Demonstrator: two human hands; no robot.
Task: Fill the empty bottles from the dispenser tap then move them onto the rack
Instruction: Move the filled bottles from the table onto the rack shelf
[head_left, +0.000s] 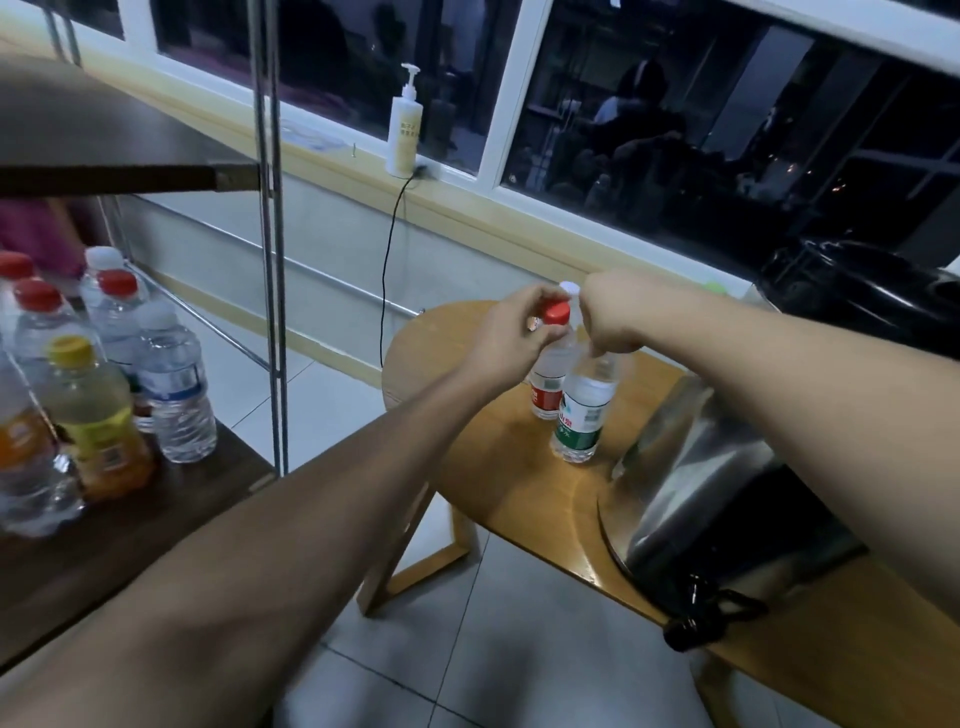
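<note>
At the lower left of the frame the rack (156, 519) already carries a cluster of upright capped bottles on its dark shelf: a yellow-capped bottle (93, 415) of yellow-orange drink in front, a clear blue-label bottle (176, 395) beside it, red and white caps behind; most of these look filled. Moving to the centre, the left hand (511, 338) reaches forward and pinches the red cap (557, 312) of the red-label bottle (546, 397), thumb and fingers curled round it; the bottle stands upright on the round end of the wooden bench (493, 467). Just to its right, touching or nearly so, stands the green-label bottle (582, 415), also upright; the right hand (610, 322) is closed in a fist over its top, hiding the cap, apparently gripping it. A white cap (570, 287) peeps out behind the two hands (its bottle is hidden). Whether either bottle holds water cannot be told; both bodies look clear.

The coming move likely turns on this: the steel dispenser (696, 467) sits at the lower right of the frame, its black tap (696, 618) facing the viewer, below and right of both bottles; the right hand is nearer it, the left arm nearer the rack; each bottle's long axis is vertical, so once uncapped it should travel upright toward the tap.
</note>
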